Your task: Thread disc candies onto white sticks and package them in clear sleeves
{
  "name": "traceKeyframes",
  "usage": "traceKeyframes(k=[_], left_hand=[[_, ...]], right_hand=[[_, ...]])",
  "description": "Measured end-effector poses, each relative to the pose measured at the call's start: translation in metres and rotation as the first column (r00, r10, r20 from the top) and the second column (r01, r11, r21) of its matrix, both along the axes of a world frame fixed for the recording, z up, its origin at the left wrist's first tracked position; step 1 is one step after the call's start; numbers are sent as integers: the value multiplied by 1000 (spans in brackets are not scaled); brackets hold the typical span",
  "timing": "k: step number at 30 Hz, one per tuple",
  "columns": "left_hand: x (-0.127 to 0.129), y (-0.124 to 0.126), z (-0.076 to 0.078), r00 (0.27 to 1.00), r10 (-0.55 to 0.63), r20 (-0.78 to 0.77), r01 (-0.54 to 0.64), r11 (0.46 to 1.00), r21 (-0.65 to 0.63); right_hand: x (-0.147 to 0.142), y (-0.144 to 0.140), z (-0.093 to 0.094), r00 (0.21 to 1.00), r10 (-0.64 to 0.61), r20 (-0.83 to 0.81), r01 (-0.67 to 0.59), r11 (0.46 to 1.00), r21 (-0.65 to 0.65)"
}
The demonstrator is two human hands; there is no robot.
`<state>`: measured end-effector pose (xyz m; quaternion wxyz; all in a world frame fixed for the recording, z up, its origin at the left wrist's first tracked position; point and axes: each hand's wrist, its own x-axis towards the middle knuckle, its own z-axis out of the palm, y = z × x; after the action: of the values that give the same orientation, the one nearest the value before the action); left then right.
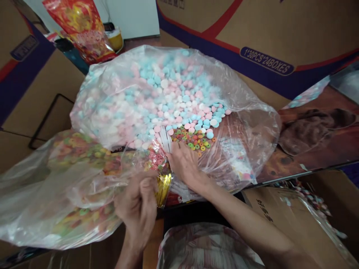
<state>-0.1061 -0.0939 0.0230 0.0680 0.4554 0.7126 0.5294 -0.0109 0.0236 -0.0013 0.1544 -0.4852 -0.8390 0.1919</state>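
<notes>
My right hand (185, 162) reaches over an open clear bag, its fingers closed at a bundle of thin white strips (165, 140). Its fingertips are partly hidden. My left hand (138, 200) is curled nearer to me, beside a bundle of gold twist ties (163, 189); whatever its fingers pinch cannot be made out. Between the hands lie pinkish-red candies (157, 157) under shiny clear film. Pink, blue and white round candies (193, 116) fill the large clear bag (246, 112). Small coloured ring candies (200, 140) lie just past my right hand.
Another large clear bag (84, 183) of ring candies lies at left. A red printed packet (81, 30) stands at the back left. Big cardboard boxes (269, 33) wall the back. Brown cloth (311, 130) lies on the right; an open carton (280, 209) sits below the table edge.
</notes>
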Motion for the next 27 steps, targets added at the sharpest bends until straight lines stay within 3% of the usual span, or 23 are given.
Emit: traceKeyframes(k=[2, 4, 8, 11, 14, 17, 20, 23, 25, 27], left_hand=[[7, 0, -5, 989, -149, 5, 149, 988, -52], [9, 3, -10, 986, -164, 38, 167, 984, -70], [8, 15, -13, 984, -129, 125, 132, 991, -23], [2, 32, -8, 977, -144, 155, 151, 988, -37], [-6, 59, 0, 985, -155, 73, 163, 978, -132], [-13, 93, 5, 965, -194, -175, 152, 962, -226], [-16, 124, 4, 893, -279, -354, 133, 914, -384], [-17, 145, -6, 816, -394, -424, 119, 831, -544], [-20, 152, -14, 784, -425, -453, 92, 800, -593], [-24, 156, -22, 775, -415, -476, 66, 803, -593]], right_hand=[[-13, 0, 2, 996, -21, 88, 23, 1000, -20], [-18, 6, 4, 996, -28, 83, 36, 994, -99], [-11, 23, 2, 985, -95, -144, 54, 964, -262], [-1, 29, -1, 925, -129, -357, 1, 941, -337], [21, 24, 0, 865, -115, -488, -88, 923, -373], [65, 14, 7, 860, -52, -508, -174, 905, -387], [125, 7, 24, 932, -29, -362, -102, 935, -339], [178, 4, 44, 999, -42, -26, 34, 968, -248], [200, 4, 53, 977, -33, 209, 65, 987, -150], [207, 5, 54, 920, -11, 393, 44, 996, -76]])
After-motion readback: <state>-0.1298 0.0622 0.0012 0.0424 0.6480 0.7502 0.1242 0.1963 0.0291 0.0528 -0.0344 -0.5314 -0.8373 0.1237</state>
